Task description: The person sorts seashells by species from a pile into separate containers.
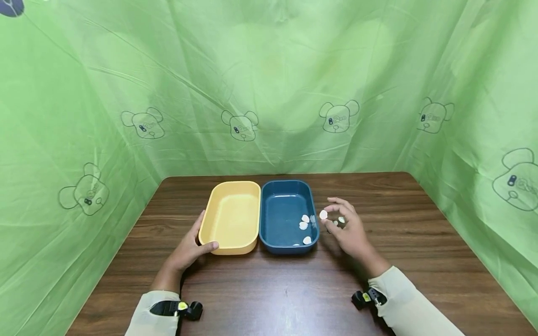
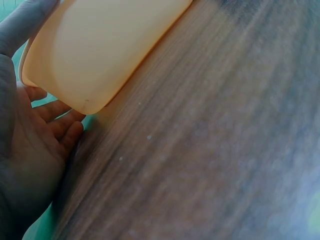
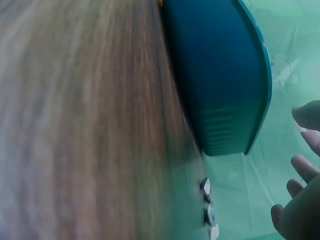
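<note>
At the front left corner of the yellow tray (image 1: 204, 240), my left hand (image 1: 187, 250) grips the rim, thumb over the edge and fingers along the outer side. My right hand (image 1: 352, 235) pinches a small round white piece (image 1: 323, 214) between thumb and fingertips, beside the right wall of the blue tray (image 1: 290, 251). Inside that tray lie several similar white pieces (image 1: 303, 225), towards its right and front. Under the right hand, a few small pale pieces (image 1: 341, 219) lie on the table, partly hidden; the right wrist view shows these loose pieces (image 3: 210, 214) near the blue tray's outer side.
Both trays stand side by side on a dark wood-grain table (image 1: 286, 289), near its back edge. A green cloth (image 1: 277, 84) with printed bear heads hangs around the back and sides. Each wrist wears a small black camera on a strap.
</note>
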`<state>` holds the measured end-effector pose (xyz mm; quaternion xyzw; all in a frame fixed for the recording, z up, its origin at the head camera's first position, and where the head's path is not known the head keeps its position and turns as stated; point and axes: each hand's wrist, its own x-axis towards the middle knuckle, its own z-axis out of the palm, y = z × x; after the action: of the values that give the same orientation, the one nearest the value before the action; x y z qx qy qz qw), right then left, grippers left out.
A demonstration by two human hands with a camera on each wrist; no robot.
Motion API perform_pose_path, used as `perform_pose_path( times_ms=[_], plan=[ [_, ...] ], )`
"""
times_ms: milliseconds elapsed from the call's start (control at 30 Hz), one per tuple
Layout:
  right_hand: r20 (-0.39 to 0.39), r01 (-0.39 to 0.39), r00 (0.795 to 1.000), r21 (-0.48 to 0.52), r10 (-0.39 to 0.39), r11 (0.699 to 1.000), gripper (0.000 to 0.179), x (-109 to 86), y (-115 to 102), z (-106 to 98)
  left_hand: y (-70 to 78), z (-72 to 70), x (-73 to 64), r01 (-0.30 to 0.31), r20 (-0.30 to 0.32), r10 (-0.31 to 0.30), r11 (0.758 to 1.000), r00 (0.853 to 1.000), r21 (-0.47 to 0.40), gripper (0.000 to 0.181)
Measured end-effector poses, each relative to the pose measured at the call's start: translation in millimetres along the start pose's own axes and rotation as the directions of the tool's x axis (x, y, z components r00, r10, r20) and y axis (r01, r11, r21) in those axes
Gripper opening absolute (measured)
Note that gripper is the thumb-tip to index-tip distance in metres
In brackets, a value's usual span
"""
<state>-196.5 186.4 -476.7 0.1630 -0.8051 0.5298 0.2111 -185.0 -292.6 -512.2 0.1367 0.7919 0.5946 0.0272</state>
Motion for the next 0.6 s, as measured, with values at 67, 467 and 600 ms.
perform_pose_path(
  times_ms=[67, 467, 600],
  plan=[
    [0.002, -0.012, 1.0, 0.005, 0.012, 1.0, 0.022, 1.9, -4.3, 3.4, 1.4, -1.1, -1.1, 0.01, -0.006, -0.009, 1.0, 1.0, 0.01, 0.116],
    [0.114, -0.142, 0.983, -0.057, 0.147, 0.988, 0.016, 16.1, -20.7, 13.9, 2.7, -0.3, -1.1, 0.045, -0.021, -0.044, 0.999, 0.999, 0.018, 0.116],
    [0.149, -0.172, 0.972, -0.077, 0.182, 0.982, 0.014, 22.6, -27.8, 14.9, 3.6, -0.3, -1.5, 0.055, -0.027, -0.055, 0.998, 0.998, 0.02, 0.117]
  ],
)
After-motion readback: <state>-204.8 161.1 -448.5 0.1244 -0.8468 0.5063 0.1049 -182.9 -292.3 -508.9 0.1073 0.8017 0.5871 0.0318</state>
